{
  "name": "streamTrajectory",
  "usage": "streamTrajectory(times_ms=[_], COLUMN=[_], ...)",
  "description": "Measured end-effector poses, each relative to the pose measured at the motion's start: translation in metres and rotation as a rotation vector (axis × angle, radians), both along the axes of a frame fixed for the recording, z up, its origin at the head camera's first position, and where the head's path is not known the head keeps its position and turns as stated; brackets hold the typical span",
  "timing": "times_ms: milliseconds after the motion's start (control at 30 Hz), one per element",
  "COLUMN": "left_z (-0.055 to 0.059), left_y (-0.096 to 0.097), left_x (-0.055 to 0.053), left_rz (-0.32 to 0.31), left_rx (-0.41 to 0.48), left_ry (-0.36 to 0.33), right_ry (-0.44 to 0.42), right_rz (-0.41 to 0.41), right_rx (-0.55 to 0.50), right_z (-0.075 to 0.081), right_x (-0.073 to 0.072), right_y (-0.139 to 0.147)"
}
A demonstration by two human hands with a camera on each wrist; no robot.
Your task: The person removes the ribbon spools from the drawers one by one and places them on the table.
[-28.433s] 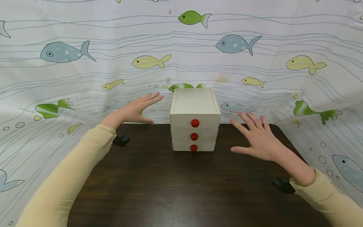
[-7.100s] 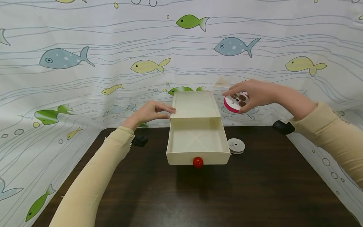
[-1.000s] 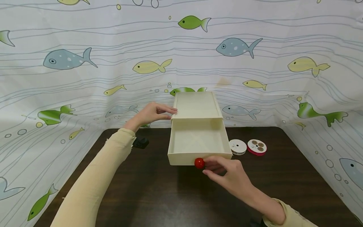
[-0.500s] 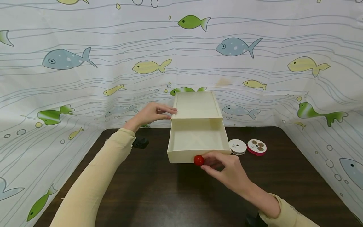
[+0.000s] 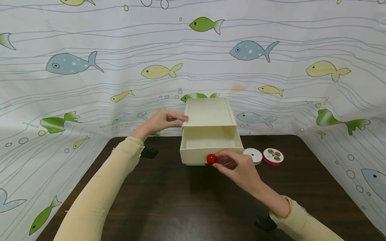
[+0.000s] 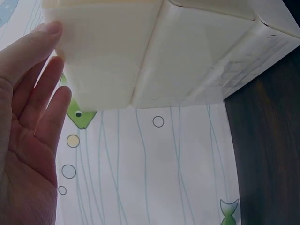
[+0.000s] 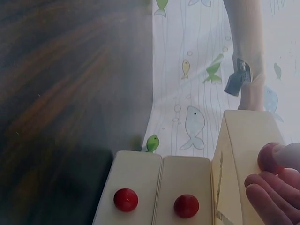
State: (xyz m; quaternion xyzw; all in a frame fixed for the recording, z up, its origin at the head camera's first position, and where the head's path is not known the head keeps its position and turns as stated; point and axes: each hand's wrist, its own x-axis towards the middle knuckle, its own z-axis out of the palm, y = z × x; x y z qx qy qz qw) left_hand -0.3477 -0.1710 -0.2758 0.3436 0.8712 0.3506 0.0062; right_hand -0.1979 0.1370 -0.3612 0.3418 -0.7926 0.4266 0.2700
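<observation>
By the right grip [image 5: 241, 167], drawn almost together at the fingertips, the red knob [image 5: 211, 159] of the top drawer [image 5: 193, 156] is pinched. The left grip [image 5: 161, 121] is relaxed, thumb and fingers parted, with fingertips rested at the upper left edge of the cabinet [image 5: 209, 112]; nothing is clasped in it. The drawer is held partly out from the cabinet's front, and only cream walls and floor are seen inside. Beneath, two lower drawers [image 7: 136, 173] are set further back, each fitted with its own red ball; their contents are hidden. The pinched knob is round and glossy, mounted mid-front on a plain cream face. On the worktop [image 5: 150, 201], right of the cabinet, a white reel [image 5: 255, 155], partly hidden, is placed just beside a pink-edged reel [image 5: 273, 155] whose white top is marked with brown discs.
</observation>
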Motion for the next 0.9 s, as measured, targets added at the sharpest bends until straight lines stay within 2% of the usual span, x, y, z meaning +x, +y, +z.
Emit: streamTrajectory(times_ms=[233, 500, 700, 900], left_z=[0.002, 0.001, 0.002, 0.0], left_y=[0.0, -0.001, 0.0, 0.001], left_x=[0.0, 0.0, 0.0, -0.002], left_rz=[-0.004, -0.004, 0.014, 0.001], left_rx=[-0.007, -0.026, -0.035, -0.03], left_ry=[-0.01, 0.001, 0.015, 0.041], right_ry=[-0.041, -0.021, -0.029, -0.024], right_rz=[0.003, 0.001, -0.026, -0.039], right_rx=[0.0, 0.02, 0.032, 0.039], right_z=[0.004, 0.005, 0.006, 0.007], right_x=[-0.019, -0.044, -0.059, -0.072], right_y=[-0.004, -0.006, -0.006, -0.004])
